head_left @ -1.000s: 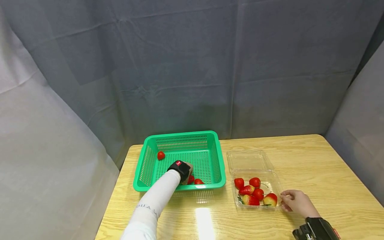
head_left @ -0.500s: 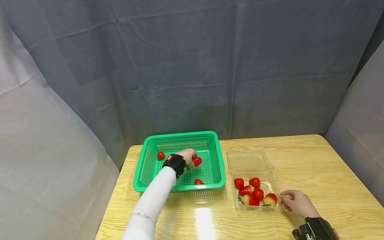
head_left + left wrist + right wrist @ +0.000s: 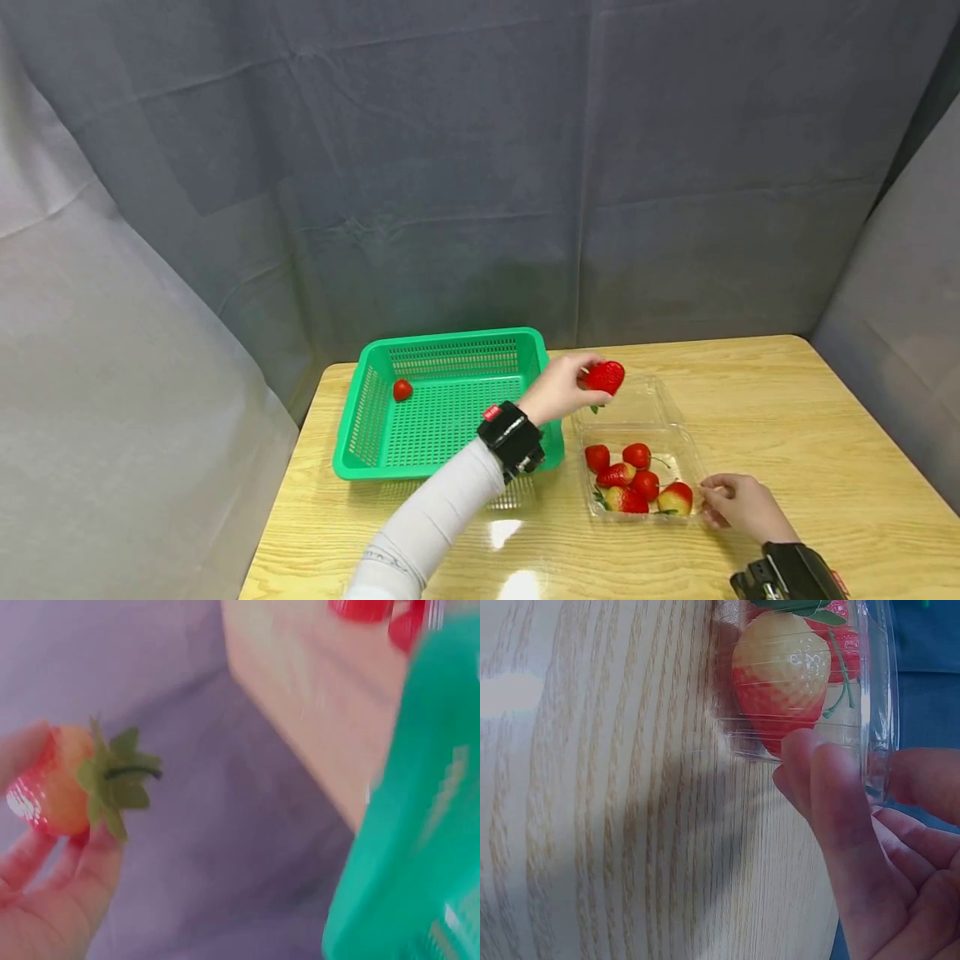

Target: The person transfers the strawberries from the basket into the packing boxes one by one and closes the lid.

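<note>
My left hand (image 3: 562,392) grips a strawberry (image 3: 605,377) in the air, above the open lid of a clear plastic box (image 3: 681,454). In the left wrist view the strawberry's green leaves (image 3: 124,776) face away from the fingers, and its yellowish end shows. At the box's right edge, my right hand (image 3: 742,504) pinches the rim between thumb and fingers. Inside the box lie several red fruits, among them a pale-tipped strawberry (image 3: 675,499) close to the right hand and a round, stemmed cherry-like fruit (image 3: 637,456).
A green plastic basket (image 3: 450,335) stands to the left of the box, holding a small red fruit (image 3: 402,389) at its left side. The left forearm covers its front right corner. Wooden table (image 3: 780,400) extends right of the box. A grey curtain (image 3: 450,167) hangs behind.
From the front of the basket, my left hand has lifted the strawberry up and right, past the basket's rim, to over the box's lid. The right hand stays at the box's edge.
</note>
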Motion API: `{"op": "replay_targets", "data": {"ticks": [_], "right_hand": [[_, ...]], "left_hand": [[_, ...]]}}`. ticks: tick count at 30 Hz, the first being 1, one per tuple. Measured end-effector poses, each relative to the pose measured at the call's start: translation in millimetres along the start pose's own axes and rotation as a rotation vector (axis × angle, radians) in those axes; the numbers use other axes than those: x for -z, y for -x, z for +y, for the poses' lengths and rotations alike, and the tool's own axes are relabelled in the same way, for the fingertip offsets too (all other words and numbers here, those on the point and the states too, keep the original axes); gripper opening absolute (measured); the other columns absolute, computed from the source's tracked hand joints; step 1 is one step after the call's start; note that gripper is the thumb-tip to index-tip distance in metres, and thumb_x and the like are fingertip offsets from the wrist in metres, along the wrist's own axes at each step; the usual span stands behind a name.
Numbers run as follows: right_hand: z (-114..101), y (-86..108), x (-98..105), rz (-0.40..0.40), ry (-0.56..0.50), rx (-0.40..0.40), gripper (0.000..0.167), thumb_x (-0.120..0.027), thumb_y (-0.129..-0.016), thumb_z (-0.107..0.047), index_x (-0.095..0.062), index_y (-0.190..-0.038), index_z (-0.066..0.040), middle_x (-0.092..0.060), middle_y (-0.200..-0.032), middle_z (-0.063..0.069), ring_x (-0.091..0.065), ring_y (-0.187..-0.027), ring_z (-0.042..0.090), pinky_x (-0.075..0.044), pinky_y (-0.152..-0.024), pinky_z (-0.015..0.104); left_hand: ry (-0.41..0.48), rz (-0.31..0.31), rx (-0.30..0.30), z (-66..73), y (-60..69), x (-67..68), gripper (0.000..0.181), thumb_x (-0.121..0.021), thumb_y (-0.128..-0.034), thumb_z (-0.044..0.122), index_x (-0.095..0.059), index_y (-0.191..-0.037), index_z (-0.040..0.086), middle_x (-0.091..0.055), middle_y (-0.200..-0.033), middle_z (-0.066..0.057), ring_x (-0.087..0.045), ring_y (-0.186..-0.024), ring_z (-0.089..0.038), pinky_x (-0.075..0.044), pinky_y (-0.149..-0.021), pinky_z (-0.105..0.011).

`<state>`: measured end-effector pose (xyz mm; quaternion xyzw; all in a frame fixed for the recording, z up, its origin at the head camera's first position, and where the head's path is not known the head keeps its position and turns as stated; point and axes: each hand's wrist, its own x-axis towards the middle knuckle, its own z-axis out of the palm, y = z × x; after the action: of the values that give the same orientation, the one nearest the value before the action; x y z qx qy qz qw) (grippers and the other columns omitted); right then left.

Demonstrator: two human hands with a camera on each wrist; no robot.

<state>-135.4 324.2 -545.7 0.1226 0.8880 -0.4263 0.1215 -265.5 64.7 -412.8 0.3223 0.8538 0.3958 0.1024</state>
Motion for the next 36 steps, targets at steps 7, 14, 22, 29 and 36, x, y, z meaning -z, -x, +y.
{"op": "replay_targets", "data": {"ticks": [7,14,22,29,36], "right_hand": [[-1.4,-0.5,0.5,0.000,-0.005,0.001,0.027,-0.051,-0.090,-0.005,-0.054,-0.104,0.017,-0.064,-0.071,0.009,-0.061,-0.059,0.017,-0.050,-0.052,0.028],[1.7,-2.1,0.6,0.003,-0.013,0.005,0.028,-0.051,-0.090,-0.006,-0.054,-0.104,0.017,-0.065,-0.072,0.009,-0.062,-0.059,0.017,-0.051,-0.052,0.027],[2.3,-1.3,0.5,-0.001,-0.027,-0.015,0.029,-0.052,-0.089,-0.006,-0.054,-0.105,0.018,-0.064,-0.071,0.008,-0.062,-0.059,0.016,-0.051,-0.053,0.028],[1.9,-0.6,-1.7,0.004,-0.033,-0.006,0.028,-0.052,-0.089,-0.005,-0.053,-0.106,0.018,-0.065,-0.072,0.010,-0.062,-0.059,0.017,-0.051,-0.052,0.028],[1.5,0.7,-0.1,0.004,-0.017,0.001,0.029,-0.052,-0.089,-0.005,-0.053,-0.107,0.018,-0.065,-0.073,0.010,-0.063,-0.060,0.018,-0.051,-0.053,0.028]], "left_hand": [[-0.291,-0.063,-0.057,4.0,-10.3,-71.4,0.040,-0.073,-0.0769,0.019,-0.061,-0.115,0.011,-0.060,-0.106,0.002,-0.054,-0.087,-0.003,-0.038,-0.069,-0.005],[-0.446,-0.087,-0.058,-15.6,-17.9,-122.3,0.049,-0.073,-0.0758,0.019,-0.058,-0.121,0.014,-0.059,-0.113,0.005,-0.054,-0.099,-0.001,-0.037,-0.081,-0.006],[-0.677,-0.056,-0.139,-31.0,-18.4,-156.9,0.032,-0.074,-0.0757,0.024,-0.060,-0.104,0.018,-0.060,-0.095,0.010,-0.057,-0.086,-0.001,-0.041,-0.074,-0.008],[-0.891,-0.033,-0.198,-36.8,-17.3,-177.2,0.032,-0.072,-0.0765,0.031,-0.064,-0.108,0.027,-0.058,-0.098,0.013,-0.056,-0.089,-0.002,-0.042,-0.080,-0.011],[-0.910,-0.081,-0.162,-39.8,-11.9,-182.0,0.046,-0.066,-0.0812,0.037,-0.053,-0.125,0.033,-0.053,-0.122,0.014,-0.050,-0.110,-0.004,-0.039,-0.091,-0.018]]}}
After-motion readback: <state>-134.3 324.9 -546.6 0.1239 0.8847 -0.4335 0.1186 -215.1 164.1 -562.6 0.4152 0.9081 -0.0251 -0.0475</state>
